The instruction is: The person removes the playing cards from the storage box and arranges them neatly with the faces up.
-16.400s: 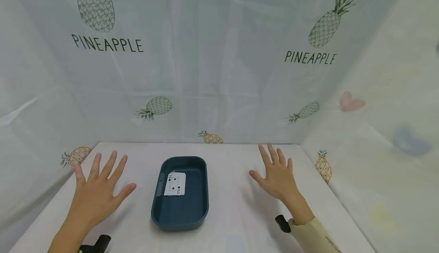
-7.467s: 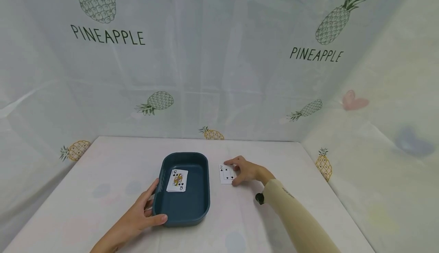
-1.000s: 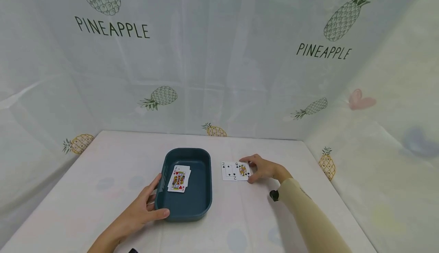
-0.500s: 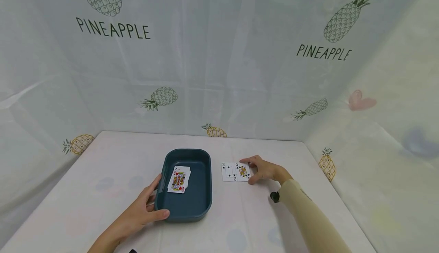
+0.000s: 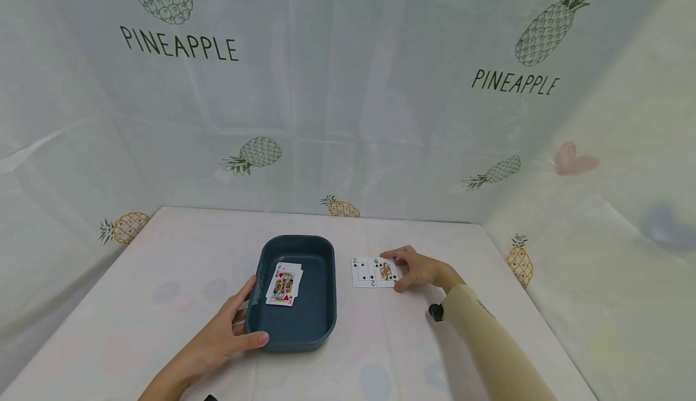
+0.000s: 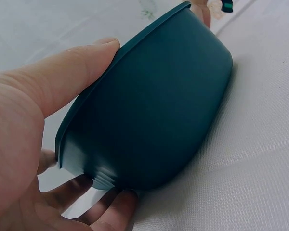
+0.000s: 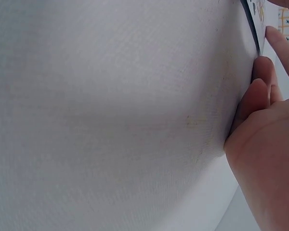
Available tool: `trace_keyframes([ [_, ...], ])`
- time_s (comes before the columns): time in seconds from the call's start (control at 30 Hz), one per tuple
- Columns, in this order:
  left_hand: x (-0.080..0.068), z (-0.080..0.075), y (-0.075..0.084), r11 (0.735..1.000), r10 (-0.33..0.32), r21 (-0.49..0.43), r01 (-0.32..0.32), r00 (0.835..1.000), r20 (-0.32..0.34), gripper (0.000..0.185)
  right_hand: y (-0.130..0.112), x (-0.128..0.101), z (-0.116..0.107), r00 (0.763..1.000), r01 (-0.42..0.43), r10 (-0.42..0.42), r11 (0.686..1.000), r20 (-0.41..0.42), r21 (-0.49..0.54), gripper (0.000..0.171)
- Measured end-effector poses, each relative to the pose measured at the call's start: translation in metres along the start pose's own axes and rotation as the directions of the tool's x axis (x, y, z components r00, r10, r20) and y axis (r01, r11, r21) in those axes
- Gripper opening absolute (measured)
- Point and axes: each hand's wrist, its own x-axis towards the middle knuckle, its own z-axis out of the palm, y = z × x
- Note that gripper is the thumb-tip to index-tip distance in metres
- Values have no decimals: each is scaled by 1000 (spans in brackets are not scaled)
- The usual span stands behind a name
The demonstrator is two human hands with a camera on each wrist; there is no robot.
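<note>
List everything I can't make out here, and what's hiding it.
- Cards beneath the red heart face card, head view: it covers nearly all of them.
- The queen's right-hand corners, head view: behind the right hand.
- The tray's inside, left wrist view: behind its outer wall.
- The slanted card, right wrist view: cut off by the top edge.

The tray point(image 5: 312, 322) looks like smooth, faintly glossy plastic. The cards point(image 5: 284, 286) inside it look like paper. Beneath it lies matt, woven cloth point(image 6: 260, 106).
</note>
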Motion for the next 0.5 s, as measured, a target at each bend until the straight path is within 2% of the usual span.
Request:
trace_keyframes([
  [0.5, -1, 1, 2, 1000, -15, 23, 15, 1000, -8, 114, 5, 2, 0, 1000, 26, -26, 1000, 5, 2, 93],
])
